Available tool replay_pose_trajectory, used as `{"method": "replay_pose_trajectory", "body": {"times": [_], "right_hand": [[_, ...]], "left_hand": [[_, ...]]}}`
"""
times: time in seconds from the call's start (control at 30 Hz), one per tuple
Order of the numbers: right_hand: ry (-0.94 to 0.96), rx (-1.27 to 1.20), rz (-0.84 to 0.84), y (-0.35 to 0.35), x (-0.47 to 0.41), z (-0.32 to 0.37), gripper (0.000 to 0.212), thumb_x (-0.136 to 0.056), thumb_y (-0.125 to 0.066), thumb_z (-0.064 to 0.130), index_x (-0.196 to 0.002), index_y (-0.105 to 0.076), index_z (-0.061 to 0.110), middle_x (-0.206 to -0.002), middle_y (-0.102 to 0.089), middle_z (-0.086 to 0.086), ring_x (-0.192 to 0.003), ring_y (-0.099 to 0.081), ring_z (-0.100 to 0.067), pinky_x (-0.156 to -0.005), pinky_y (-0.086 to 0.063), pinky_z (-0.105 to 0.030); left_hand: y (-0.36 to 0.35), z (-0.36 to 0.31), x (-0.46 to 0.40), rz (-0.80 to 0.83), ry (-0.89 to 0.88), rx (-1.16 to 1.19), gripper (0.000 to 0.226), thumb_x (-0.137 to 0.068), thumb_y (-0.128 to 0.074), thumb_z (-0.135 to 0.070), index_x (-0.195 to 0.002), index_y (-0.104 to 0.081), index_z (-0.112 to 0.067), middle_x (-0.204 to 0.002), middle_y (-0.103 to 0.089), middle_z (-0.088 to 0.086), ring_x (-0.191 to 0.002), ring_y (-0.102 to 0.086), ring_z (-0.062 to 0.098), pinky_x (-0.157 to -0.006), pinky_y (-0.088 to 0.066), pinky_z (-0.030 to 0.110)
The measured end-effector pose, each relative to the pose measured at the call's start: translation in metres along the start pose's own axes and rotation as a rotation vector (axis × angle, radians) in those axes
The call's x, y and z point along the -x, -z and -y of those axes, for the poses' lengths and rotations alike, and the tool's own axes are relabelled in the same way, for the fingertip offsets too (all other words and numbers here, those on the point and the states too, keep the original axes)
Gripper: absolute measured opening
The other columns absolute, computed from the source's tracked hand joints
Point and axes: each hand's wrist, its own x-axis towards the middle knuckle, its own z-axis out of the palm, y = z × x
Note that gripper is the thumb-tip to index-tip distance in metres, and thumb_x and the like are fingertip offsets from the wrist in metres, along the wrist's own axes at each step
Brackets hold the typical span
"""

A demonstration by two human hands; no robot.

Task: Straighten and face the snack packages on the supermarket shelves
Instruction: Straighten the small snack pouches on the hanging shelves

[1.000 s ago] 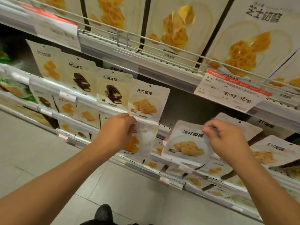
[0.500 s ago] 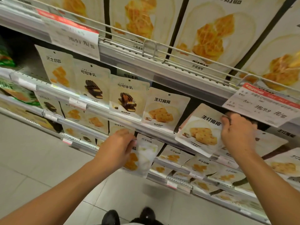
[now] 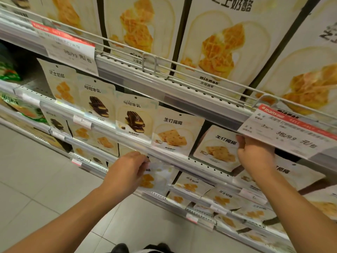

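Observation:
My right hand (image 3: 255, 154) grips the upper right edge of a white cracker pouch (image 3: 218, 148) and holds it almost upright on the middle shelf (image 3: 175, 159). It stands beside another cracker pouch (image 3: 175, 132) of the same kind. Left of these stand two chocolate biscuit pouches (image 3: 135, 117) and a cheese pouch (image 3: 61, 83), all facing front. My left hand (image 3: 127, 170) pinches the top of a cheese snack pouch (image 3: 155, 178) just below the middle shelf's front rail; my fingers hide its upper left corner.
Large waffle boxes (image 3: 217, 42) fill the top shelf behind a wire rail. A red-and-white price tag (image 3: 288, 132) hangs just above my right hand. Lower shelves hold several tilted pouches (image 3: 224, 198). Green bags (image 3: 9, 72) sit far left. Tiled floor (image 3: 45, 189) lies below.
My right hand has lifted the cracker pouch from lying tilted on lower packs up onto the middle shelf, nearly upright. My left hand has lowered its cheese pouch slightly, keeping its hold.

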Motion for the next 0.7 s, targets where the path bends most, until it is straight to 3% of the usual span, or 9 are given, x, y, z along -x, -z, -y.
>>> {"method": "replay_pose_trajectory", "body": {"times": [0.07,0.13,0.23,0.33,0.4,0.5,0.57,0.63,0.7], "right_hand": [[-0.032,-0.120,0.054,-0.004,-0.001,-0.004,0.030,-0.088,-0.064,0.016,-0.070,-0.043,0.027,-0.066,-0.033,0.017,-0.061,-0.035,-0.005,-0.062,-0.031,-0.019],[-0.048,-0.164,0.195,-0.007,0.000,-0.008,0.023,-0.093,-0.057,0.019,-0.073,-0.054,0.028,-0.066,-0.036,0.020,-0.067,-0.049,0.002,-0.058,-0.030,-0.010],[0.048,-0.100,0.113,-0.009,0.000,-0.009,0.023,-0.090,-0.061,0.020,-0.078,-0.044,0.030,-0.066,-0.026,0.018,-0.065,-0.044,-0.009,-0.065,-0.030,-0.024],[0.066,-0.184,0.077,-0.009,-0.002,-0.012,0.034,-0.089,-0.061,0.018,-0.072,-0.035,0.033,-0.068,-0.027,0.022,-0.059,-0.031,0.004,-0.066,-0.031,-0.023],[0.115,-0.139,0.061,-0.011,-0.002,-0.014,0.032,-0.090,-0.060,0.019,-0.076,-0.035,0.035,-0.069,-0.027,0.021,-0.060,-0.029,-0.001,-0.069,-0.032,-0.027],[0.156,-0.053,0.074,-0.007,-0.001,-0.012,0.010,-0.094,-0.054,0.026,-0.089,-0.046,0.023,-0.073,-0.036,0.009,-0.080,-0.050,-0.025,-0.075,-0.036,-0.034],[0.126,0.004,0.153,-0.004,0.006,-0.010,0.014,-0.095,-0.050,0.031,-0.101,-0.050,0.018,-0.082,-0.051,-0.002,-0.100,-0.055,-0.037,-0.089,-0.042,-0.047],[0.183,-0.057,0.130,-0.004,0.023,-0.007,0.031,-0.093,-0.050,0.030,-0.122,-0.051,0.016,-0.104,-0.063,-0.010,-0.115,-0.052,-0.037,-0.105,-0.029,-0.053],[0.388,-0.169,0.111,-0.006,0.050,0.008,0.042,-0.092,-0.047,0.029,-0.133,-0.047,0.020,-0.127,-0.058,-0.003,-0.128,-0.043,-0.025,-0.113,-0.019,-0.050]], "left_hand": [[-0.003,-0.005,-0.001,-0.021,0.020,0.000,0.010,-0.090,-0.062,-0.008,-0.094,-0.071,-0.009,-0.085,-0.064,0.002,-0.077,-0.060,0.021,-0.065,-0.046,0.031],[-0.006,-0.009,-0.003,-0.040,0.036,0.001,0.012,-0.091,-0.061,-0.009,-0.096,-0.072,-0.009,-0.086,-0.064,0.003,-0.080,-0.060,0.022,-0.066,-0.044,0.030],[-0.010,-0.016,-0.003,-0.044,0.056,-0.006,0.014,-0.093,-0.059,-0.012,-0.099,-0.072,-0.010,-0.090,-0.066,0.003,-0.084,-0.060,0.022,-0.070,-0.048,0.032],[-0.013,-0.022,0.000,-0.052,0.065,-0.005,0.014,-0.093,-0.060,-0.012,-0.099,-0.072,-0.010,-0.090,-0.067,0.003,-0.083,-0.061,0.023,-0.070,-0.051,0.036],[-0.016,-0.025,0.003,-0.048,0.078,-0.009,0.014,-0.093,-0.060,-0.012,-0.098,-0.072,-0.011,-0.088,-0.066,0.001,-0.080,-0.061,0.022,-0.069,-0.050,0.035],[-0.021,-0.028,0.008,-0.042,0.105,-0.010,0.014,-0.094,-0.058,-0.013,-0.097,-0.072,-0.013,-0.087,-0.064,-0.001,-0.079,-0.059,0.020,-0.068,-0.048,0.033],[-0.022,-0.029,0.011,-0.043,0.118,-0.013,0.014,-0.094,-0.058,-0.013,-0.097,-0.072,-0.013,-0.086,-0.064,-0.002,-0.078,-0.058,0.018,-0.068,-0.047,0.031],[-0.022,-0.030,0.014,-0.043,0.132,-0.019,0.014,-0.094,-0.058,-0.013,-0.097,-0.072,-0.014,-0.087,-0.064,-0.003,-0.078,-0.058,0.016,-0.069,-0.047,0.030],[-0.020,-0.031,0.017,-0.044,0.139,-0.014,0.014,-0.094,-0.058,-0.014,-0.097,-0.072,-0.015,-0.086,-0.062,-0.005,-0.076,-0.059,0.015,-0.067,-0.047,0.029]]}}
